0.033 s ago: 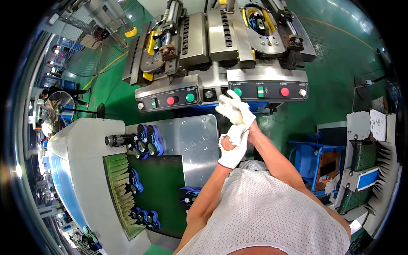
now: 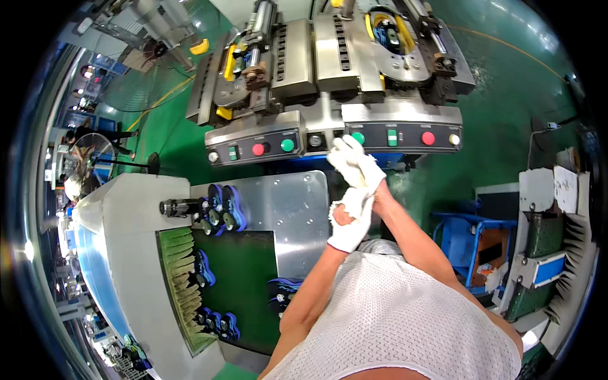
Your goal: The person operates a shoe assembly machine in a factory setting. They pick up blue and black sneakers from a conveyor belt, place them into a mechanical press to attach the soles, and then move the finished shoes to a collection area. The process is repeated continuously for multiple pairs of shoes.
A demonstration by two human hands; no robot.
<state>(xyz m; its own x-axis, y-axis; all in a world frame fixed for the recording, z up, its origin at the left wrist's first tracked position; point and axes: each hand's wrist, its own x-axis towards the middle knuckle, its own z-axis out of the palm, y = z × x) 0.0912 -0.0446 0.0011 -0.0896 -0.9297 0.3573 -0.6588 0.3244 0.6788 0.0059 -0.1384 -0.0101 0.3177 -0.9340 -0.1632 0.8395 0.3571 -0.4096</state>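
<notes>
Both hands are in white knit work gloves and meet in front of me, just short of the machine's control panel. My left hand (image 2: 350, 225) closes on the glove (image 2: 373, 177) of the other hand, near its wrist. Bare skin shows through a gap in the left glove near the thumb. My right hand (image 2: 352, 161) points forward with its fingers stretched out and nothing visible in them. Beyond the fingertips is a green button (image 2: 358, 139) on the right control panel (image 2: 408, 135). The left fingertips are partly hidden behind the right hand.
A two-station metal press (image 2: 329, 57) stands ahead, with a shoe part (image 2: 387, 35) in its right station. On the left, a conveyor (image 2: 244, 272) and metal plate (image 2: 297, 202) carry several blue-and-black shoe soles (image 2: 233, 209). A blue cart (image 2: 456, 237) is at right.
The whole scene has shifted slightly to the right in the picture. My hands stay joined in nearly the same pose.
</notes>
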